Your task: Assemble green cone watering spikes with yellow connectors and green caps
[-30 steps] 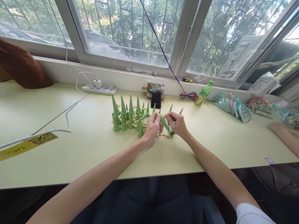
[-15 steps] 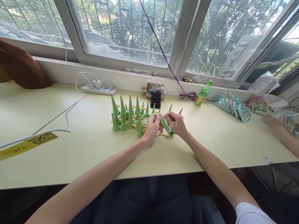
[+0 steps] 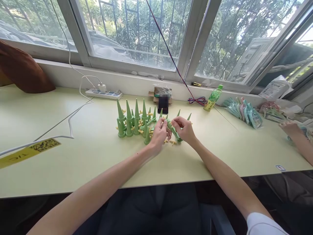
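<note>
My left hand [image 3: 159, 133] and my right hand [image 3: 184, 130] meet over the middle of the pale green table [image 3: 93, 153], both pinched on one green plastic cone [image 3: 172, 129] held tilted between them. A small yellow piece seems to sit at my fingertips, too small to make out. Just left of my hands several green cones [image 3: 129, 121] stand upright in rows, with small yellow fittings [image 3: 173, 142] scattered among them and under my hands.
A black phone [image 3: 163, 104] stands behind the cones. A white power strip [image 3: 104, 94] and its cable [image 3: 70, 120] lie at the left, a green bottle [image 3: 212, 97] and packets [image 3: 244, 111] at the right. Another person's hand [image 3: 290, 128] works at the far right.
My hands have stayed in place, turning the cone slightly between the fingers. The other person's hand at the right has moved further back along the table.
</note>
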Demonstrator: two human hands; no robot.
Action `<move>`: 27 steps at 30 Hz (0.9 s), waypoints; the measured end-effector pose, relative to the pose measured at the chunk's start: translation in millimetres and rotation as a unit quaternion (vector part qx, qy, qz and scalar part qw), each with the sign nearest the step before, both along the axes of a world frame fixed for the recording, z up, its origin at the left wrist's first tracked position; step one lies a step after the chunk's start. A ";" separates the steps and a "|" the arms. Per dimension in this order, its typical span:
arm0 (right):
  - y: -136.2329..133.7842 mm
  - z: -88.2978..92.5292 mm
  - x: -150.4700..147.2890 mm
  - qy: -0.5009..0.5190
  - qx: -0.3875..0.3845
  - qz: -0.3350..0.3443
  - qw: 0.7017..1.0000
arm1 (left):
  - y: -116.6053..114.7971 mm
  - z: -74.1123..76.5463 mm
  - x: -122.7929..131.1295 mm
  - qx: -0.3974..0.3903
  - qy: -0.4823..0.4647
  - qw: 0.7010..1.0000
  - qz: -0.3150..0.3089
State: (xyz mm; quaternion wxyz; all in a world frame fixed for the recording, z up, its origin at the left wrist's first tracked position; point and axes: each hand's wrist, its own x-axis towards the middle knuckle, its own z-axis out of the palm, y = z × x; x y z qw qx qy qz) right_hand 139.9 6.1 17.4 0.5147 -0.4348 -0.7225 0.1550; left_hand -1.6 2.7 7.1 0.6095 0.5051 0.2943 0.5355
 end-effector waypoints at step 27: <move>0.8 -0.2 1.8 -0.002 0.018 -0.040 0.999 | 1.0 1.1 0.6 0.001 -0.027 1.000 0.000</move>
